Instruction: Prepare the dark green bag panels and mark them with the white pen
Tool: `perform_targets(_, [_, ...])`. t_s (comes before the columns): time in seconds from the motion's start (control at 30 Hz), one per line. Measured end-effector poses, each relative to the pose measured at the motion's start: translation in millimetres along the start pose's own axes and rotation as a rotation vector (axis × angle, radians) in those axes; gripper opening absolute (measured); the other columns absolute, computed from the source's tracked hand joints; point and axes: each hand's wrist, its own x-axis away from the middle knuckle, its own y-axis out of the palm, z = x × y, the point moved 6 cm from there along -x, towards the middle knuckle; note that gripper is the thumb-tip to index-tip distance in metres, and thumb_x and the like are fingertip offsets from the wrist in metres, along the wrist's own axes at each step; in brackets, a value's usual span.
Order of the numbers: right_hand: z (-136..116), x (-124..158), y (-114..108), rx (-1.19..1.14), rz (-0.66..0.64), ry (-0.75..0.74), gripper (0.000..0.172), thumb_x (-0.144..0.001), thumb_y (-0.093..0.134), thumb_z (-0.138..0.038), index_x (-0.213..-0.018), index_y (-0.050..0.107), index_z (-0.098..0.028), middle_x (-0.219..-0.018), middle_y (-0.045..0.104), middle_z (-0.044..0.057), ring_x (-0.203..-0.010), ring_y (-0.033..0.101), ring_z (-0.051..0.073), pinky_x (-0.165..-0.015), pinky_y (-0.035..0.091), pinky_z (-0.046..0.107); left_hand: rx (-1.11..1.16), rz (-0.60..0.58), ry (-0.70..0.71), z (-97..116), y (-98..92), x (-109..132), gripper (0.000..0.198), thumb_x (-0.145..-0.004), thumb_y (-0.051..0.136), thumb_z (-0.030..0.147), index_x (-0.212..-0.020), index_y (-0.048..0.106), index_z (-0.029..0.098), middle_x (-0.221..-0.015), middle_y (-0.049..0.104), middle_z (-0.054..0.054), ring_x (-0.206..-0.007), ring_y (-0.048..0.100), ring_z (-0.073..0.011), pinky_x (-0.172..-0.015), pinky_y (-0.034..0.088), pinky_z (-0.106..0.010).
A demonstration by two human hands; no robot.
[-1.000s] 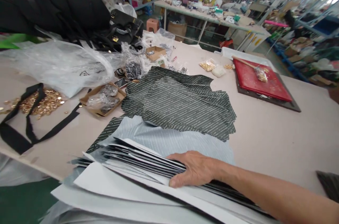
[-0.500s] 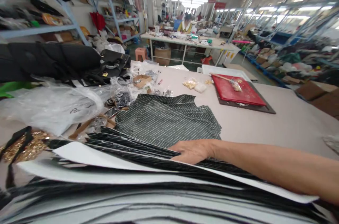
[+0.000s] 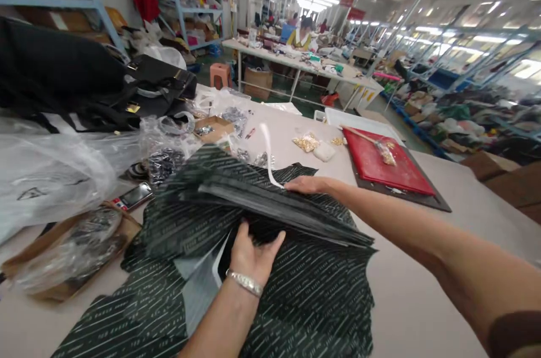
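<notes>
A bundle of dark fabric pieces with pale printed lines is folded over in front of me, slightly blurred. My right hand grips its far edge, fingertips partly hidden. From the near side, my left hand, with a silver bracelet at the wrist, holds the bundle from below; its fingers go under the fabric and the thumb shows. A curved white strip stands up beside my right fingertips. More printed fabric lies spread beneath, and a pale grey backing shows left of my left hand.
On the left are a phone, an open carton with plastic-wrapped parts, clear bags and black bags. Gold pieces lie farther back. A red board bearing a mallet-like tool is at the right. Beyond, a person sits behind another table.
The stack with white sheets close before me has gone from view. My left hand has appeared under the fabric bundle, which is now folded up. My right hand has moved to its far edge.
</notes>
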Motion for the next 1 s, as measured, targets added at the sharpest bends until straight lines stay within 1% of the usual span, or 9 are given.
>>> perform_targets(0.13, [35,-11,5,-0.087,0.076,0.061,0.04,-0.094,0.055,-0.05,-0.085,0.067,-0.012,-0.083,0.069,0.001,-0.08,0.067,0.019,-0.078,0.055,0.036,-0.03,0.054,-0.098,-1,0.6,-12,0.073,-0.093,0.053,0.048,-0.148,0.016,0.017,-0.145,0.026,-0.03,-0.136,0.038,-0.0403,-0.069,0.063,-0.04])
perform_targets(0.27, [42,6,-9,-0.151,0.288,0.093,0.059,-0.1,0.031,-0.054,-0.093,0.07,-0.011,-0.087,0.073,0.008,-0.082,0.068,0.022,-0.077,0.054,0.037,-0.155,0.098,-0.1,-4,-21.3,-13,0.054,-0.097,0.045,0.04,-0.142,0.026,0.018,-0.134,0.041,-0.028,-0.126,0.05,-0.0432,-0.064,0.062,-0.038])
perform_targets(0.4, [21,63,-18,-0.105,0.567,0.075,0.055,-0.095,0.039,-0.053,-0.125,0.061,-0.013,-0.124,0.065,0.014,-0.113,0.059,0.029,-0.098,0.045,0.045,-0.334,0.079,-0.003,-2,-45.3,-12,0.041,-0.097,0.044,0.031,-0.134,0.037,0.015,-0.118,0.054,-0.023,-0.111,0.063,-0.0384,-0.074,0.062,-0.041])
perform_targets(0.53, [-19,133,33,0.08,0.883,0.001,0.049,-0.095,0.047,-0.04,-0.138,0.048,-0.017,-0.141,0.052,0.015,-0.132,0.045,0.028,-0.112,0.032,0.049,-0.586,0.038,0.322,25,-60.0,-10,0.043,-0.091,0.057,0.026,-0.131,0.042,0.025,-0.126,0.055,-0.014,-0.107,0.065,-0.0268,-0.096,0.053,-0.048])
perform_targets(0.6, [-36,148,74,0.28,0.867,-0.063,0.044,-0.096,0.049,-0.035,-0.136,0.051,-0.018,-0.145,0.048,0.014,-0.138,0.038,0.028,-0.116,0.026,0.05,-0.744,0.03,0.511,45,-65.5,-9,0.048,-0.086,0.063,0.023,-0.13,0.046,0.027,-0.132,0.052,-0.011,-0.115,0.06,-0.0234,-0.107,0.044,-0.047])
perform_targets(0.7, [-32,142,120,0.46,0.664,-0.034,0.049,-0.095,0.052,-0.04,-0.14,0.048,-0.02,-0.152,0.041,0.012,-0.144,0.027,0.033,-0.117,0.016,0.056,-1.0,-0.034,0.698,65,-73.8,-7,0.055,-0.079,0.07,0.024,-0.129,0.05,0.028,-0.138,0.049,-0.007,-0.124,0.053,-0.0217,-0.113,0.037,-0.042])
perform_targets(0.83, [-19,139,129,0.45,0.6,0.016,0.052,-0.094,0.055,-0.038,-0.141,0.046,-0.016,-0.154,0.036,0.015,-0.146,0.022,0.035,-0.116,0.017,0.058,-1.327,-0.222,0.71,64,-94.7,9,0.04,-0.07,0.076,0.028,-0.109,0.067,0.026,-0.12,0.063,-0.003,-0.119,0.055,-0.0242,-0.114,0.036,-0.041])
perform_targets(0.93, [-52,174,131,0.308,0.694,-0.039,0.042,-0.095,0.051,-0.025,-0.136,0.049,-0.015,-0.145,0.046,0.016,-0.139,0.035,0.032,-0.112,0.03,0.055,-1.469,-0.269,0.716,58,-126.1,44,0.027,-0.07,0.076,0.03,-0.096,0.072,0.027,-0.111,0.067,-0.004,-0.116,0.056,-0.0251,-0.117,0.032,-0.038])
perform_targets(1.0, [-91,206,158,0.163,0.593,-0.169,0.036,-0.096,0.047,-0.022,-0.132,0.051,-0.017,-0.128,0.061,0.012,-0.121,0.054,0.026,-0.104,0.043,0.045,-1.525,-0.203,0.745,57,-155.9,70,0.024,-0.072,0.074,0.034,-0.095,0.071,0.027,-0.111,0.067,-0.005,-0.115,0.056,-0.0259,-0.115,0.033,-0.038])
